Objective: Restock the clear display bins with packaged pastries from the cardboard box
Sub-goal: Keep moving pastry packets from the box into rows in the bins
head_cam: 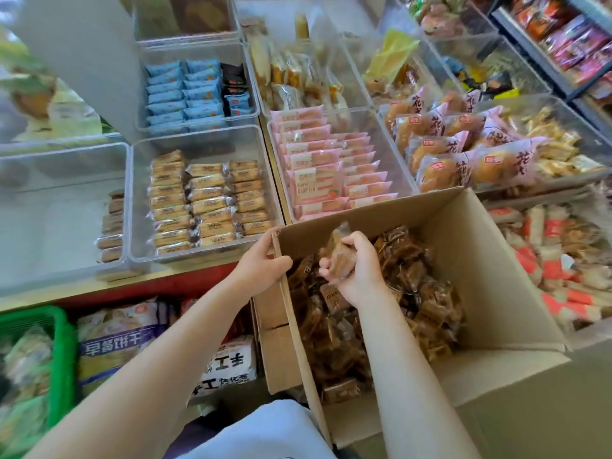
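Note:
An open cardboard box (480,260) stands at lower right, holding a heap of brown packaged pastries (427,293). My left hand (261,260) grips the box's left wall at its top corner. Above the heap, my right hand (357,266) holds a small bunch of brown pastry packets (337,253). Left of the box sits a clear display bin (135,207) filled with rows of tan packets. At far left, another clear bin (63,207) contains only one short row of brown packets (112,226) along its right wall.
More clear bins behind hold blue packets (182,94), pink packets (324,167) and bread buns (463,150). A green basket (56,329) and bagged goods (122,336) sit below the counter edge. Red-and-white packets (556,260) lie right of the box.

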Demonstrator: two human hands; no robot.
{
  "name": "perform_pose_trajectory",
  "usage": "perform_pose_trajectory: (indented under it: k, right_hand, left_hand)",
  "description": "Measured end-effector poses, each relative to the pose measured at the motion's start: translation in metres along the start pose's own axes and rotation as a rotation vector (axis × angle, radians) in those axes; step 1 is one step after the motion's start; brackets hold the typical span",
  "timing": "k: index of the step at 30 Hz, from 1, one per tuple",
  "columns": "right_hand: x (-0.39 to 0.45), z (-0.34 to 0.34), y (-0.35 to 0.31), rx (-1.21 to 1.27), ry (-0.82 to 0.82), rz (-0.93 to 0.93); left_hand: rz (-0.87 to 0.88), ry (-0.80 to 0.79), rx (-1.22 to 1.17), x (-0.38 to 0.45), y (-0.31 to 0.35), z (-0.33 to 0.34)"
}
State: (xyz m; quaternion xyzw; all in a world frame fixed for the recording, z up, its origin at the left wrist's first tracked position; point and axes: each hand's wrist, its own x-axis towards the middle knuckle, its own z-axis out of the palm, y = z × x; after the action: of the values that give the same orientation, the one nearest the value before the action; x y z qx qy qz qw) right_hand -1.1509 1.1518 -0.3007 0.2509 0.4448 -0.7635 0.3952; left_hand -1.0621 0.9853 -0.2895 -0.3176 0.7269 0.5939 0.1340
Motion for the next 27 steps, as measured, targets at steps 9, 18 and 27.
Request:
perform_pose_trajectory:
  k: [9, 18, 27]
  right_hand:
    - [-0.034, 0.125, 0.032, 0.153, -0.424, 0.027]
    - [0.043, 0.268, 0.136, -0.244, -0.304, 0.100]
    - [0.155, 0.382, 0.202, -1.373, -0.044, -0.920]
  left_hand:
    - [0.087, 0.335, -0.283, -0.016, -0.024, -0.102]
    - [0.012, 0.772, -0.124, 0.008, -0.113, -0.301]
    - [-0.114, 0.448, 0.087, 0.112, -0.178, -0.390]
